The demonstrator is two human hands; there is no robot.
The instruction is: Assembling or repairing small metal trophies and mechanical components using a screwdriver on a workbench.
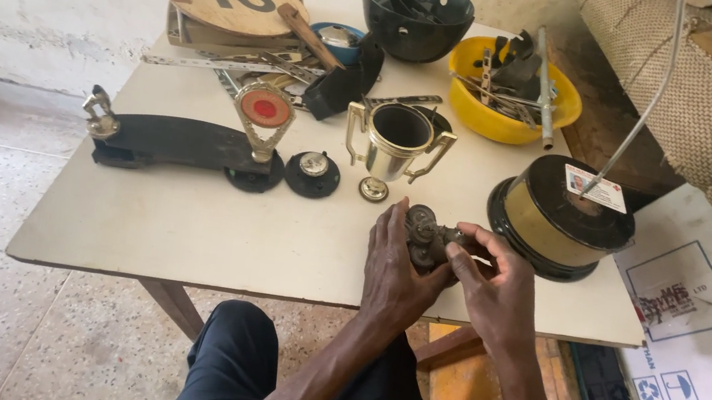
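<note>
My left hand [394,274] and right hand [498,292] met at the near edge of the table [187,233], both curled around a small dark metal part [427,237], tarnished and lumpy, with a rounded disc-like top. The left fingers [391,225] wrapped its left side while my right fingers [472,239] pinched it from the right, so both hands were closed on it just above the matte, cream-coloured tabletop.

Just beyond it stood a small trophy cup [395,146], shiny gold and silver metal with two curved handles and a dark hollow mouth. To its left sat a round black base [313,173] with a metal stud at its centre, and a gold figure-shaped emblem with a red disc [264,115] on a long, flat black plinth [171,141]. To my right rested a thick spool [555,219], black flanges around a dull yellow band, with a card lying on top.

Farther back, a glossy yellow plastic bowl [506,119] held mixed metal scraps, a black helmet-like shell [417,15] lay upturned, and a round wooden board [234,1] capped a stack of flat pieces.
</note>
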